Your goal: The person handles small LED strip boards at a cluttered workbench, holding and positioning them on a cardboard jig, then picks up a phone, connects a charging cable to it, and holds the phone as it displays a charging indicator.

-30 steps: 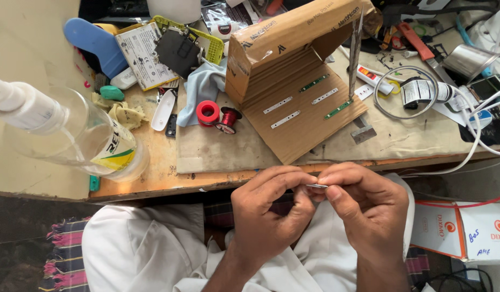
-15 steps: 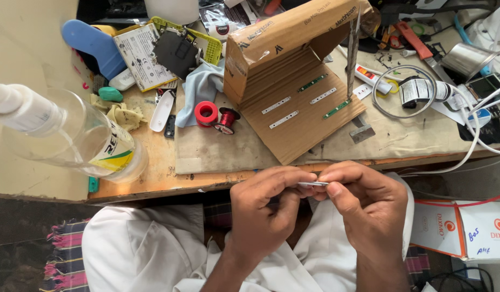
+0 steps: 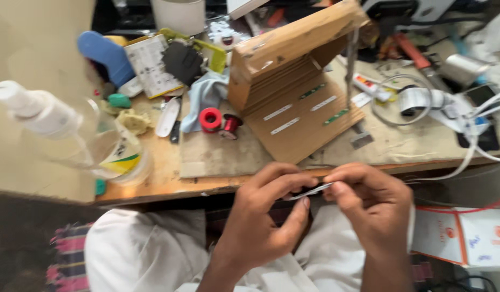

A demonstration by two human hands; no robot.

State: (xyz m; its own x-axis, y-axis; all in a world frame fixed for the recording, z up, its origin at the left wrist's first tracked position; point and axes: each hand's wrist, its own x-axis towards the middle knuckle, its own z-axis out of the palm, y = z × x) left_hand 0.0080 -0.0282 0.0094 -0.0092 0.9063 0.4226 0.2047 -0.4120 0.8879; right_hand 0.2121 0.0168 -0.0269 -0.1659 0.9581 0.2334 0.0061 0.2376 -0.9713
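strip: thin pale narrow strip (image 3: 310,191), held level between both hands, just below the near edge of the table (image 3: 169,184), over the lap; frame is blurred, so probably a small LED or circuit strip, cannot say for sure.
left hand: left hand (image 3: 263,213) pinched shut on the strip's left end, thumb under, fingers curled over the top.
right hand: right hand (image 3: 371,208) pinched on the right end, fingertips close together, narrow grip.
doing it well: judgement only: keep both pinches at the ends, strip flat and untwisted, light pressure so it does not bend; keep it clear of the table edge.
cardboard box: open cardboard box (image 3: 293,81) just beyond the hands, flap lying down toward the person; on the flap lie several small strips (image 3: 285,126), some white, some green, apart from one another. Inside of the box is in shadow, contents not visible.
spools: red spool (image 3: 210,119) and a darker wire spool (image 3: 231,125), touching or nearly so, just left of the box flap.
bottle: clear plastic bottle (image 3: 71,135) with white cap at the left table edge, lying tilted; looks almost empty, level hard to read.
cup: white cylinder (image 3: 179,15) at the far edge, top cropped, contents not in view.
cloth: pale blue cloth (image 3: 206,94) between box and printed card (image 3: 150,65).
right clutter: white cable (image 3: 471,151), roll of tape (image 3: 415,100), well apart from the hands.
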